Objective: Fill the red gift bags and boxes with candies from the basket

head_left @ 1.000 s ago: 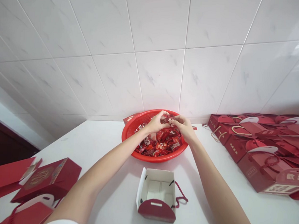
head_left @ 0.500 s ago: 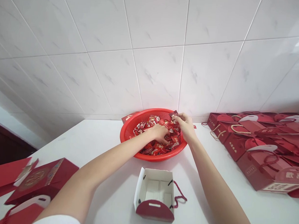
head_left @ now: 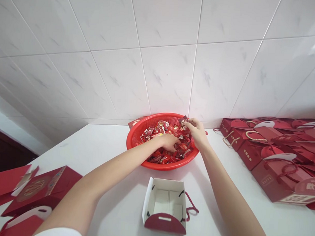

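Observation:
A red perforated basket (head_left: 136, 141) stands near the wall, holding many small red wrapped candies (head_left: 161, 126). My left hand (head_left: 170, 142) reaches into it with the fingers curled down among the candies; what the fingertips hold, if anything, is hidden. Over the basket's right rim, my right hand (head_left: 197, 130) pinches a dark red wrapped candy (head_left: 183, 121) between thumb and fingers. In front of the basket sits an open small box (head_left: 166, 207), white inside with a dark red front flap and a red cord on its right side. No candy shows in it.
Several closed dark red gift boxes (head_left: 271, 177) with cord handles stand in rows at the right. More red boxes (head_left: 45, 186) lie at the left front. A tiled wall (head_left: 166, 80) rises behind the white table (head_left: 89, 146).
My left hand has shifted slightly within the candies. My right hand keeps its pinch on the candy. The whole view has moved a little.

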`<control>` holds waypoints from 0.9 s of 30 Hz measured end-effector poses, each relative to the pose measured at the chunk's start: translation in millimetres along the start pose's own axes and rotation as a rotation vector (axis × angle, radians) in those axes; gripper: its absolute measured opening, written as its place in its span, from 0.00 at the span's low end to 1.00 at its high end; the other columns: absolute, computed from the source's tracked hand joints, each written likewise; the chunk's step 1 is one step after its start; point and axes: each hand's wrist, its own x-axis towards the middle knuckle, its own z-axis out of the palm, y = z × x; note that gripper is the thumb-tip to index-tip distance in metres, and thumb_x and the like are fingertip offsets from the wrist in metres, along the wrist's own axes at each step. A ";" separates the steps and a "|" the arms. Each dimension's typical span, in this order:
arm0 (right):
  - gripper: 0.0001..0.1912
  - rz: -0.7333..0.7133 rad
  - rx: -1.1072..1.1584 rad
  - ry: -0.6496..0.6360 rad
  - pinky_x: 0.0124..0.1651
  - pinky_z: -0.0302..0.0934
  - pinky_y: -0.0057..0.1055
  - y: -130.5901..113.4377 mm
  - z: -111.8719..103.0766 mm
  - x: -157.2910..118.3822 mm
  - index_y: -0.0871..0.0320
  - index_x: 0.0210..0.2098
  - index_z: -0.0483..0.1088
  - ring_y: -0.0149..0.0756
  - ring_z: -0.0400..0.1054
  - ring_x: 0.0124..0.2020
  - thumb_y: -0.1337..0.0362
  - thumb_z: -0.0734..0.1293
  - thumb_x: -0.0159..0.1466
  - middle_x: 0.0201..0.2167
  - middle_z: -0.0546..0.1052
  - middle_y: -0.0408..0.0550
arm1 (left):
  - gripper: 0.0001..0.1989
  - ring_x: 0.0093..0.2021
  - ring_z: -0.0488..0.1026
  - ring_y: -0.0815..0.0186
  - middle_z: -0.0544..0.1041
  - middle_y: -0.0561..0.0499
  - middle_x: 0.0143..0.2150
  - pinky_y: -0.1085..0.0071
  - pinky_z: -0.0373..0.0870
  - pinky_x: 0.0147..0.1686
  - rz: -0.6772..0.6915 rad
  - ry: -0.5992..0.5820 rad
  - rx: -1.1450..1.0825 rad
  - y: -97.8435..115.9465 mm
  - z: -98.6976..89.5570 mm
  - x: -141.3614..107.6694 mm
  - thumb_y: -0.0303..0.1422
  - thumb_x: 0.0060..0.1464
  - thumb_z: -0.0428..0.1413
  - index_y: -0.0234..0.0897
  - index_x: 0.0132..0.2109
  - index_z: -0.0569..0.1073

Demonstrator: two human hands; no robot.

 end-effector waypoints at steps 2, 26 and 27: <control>0.13 0.002 -0.007 0.003 0.34 0.62 0.30 -0.8 0.2 -1.0 0.56 0.27 0.69 0.32 0.66 0.28 0.56 0.73 0.49 0.25 0.73 0.41 | 0.21 0.42 0.79 0.49 0.82 0.43 0.42 0.62 0.71 0.39 -0.025 -0.014 0.007 3.3 0.4 -0.4 0.47 0.52 0.57 0.42 0.49 0.79; 0.13 0.006 0.009 0.028 0.33 0.62 0.30 -2.0 0.1 -1.0 0.57 0.27 0.69 0.31 0.65 0.28 0.56 0.73 0.49 0.25 0.72 0.41 | 0.04 0.26 0.68 0.66 0.71 0.56 0.23 0.72 0.62 0.26 -0.004 0.255 -0.596 -18.5 3.8 4.1 0.29 0.44 0.59 0.36 0.31 0.75; 0.13 0.004 0.008 0.032 0.33 0.62 0.30 -1.6 -0.1 -0.5 0.57 0.28 0.69 0.32 0.65 0.28 0.56 0.72 0.49 0.25 0.72 0.41 | 0.05 0.27 0.69 0.66 0.72 0.56 0.24 0.72 0.63 0.27 -0.017 0.281 -0.674 -21.6 4.6 4.8 0.29 0.45 0.58 0.35 0.33 0.75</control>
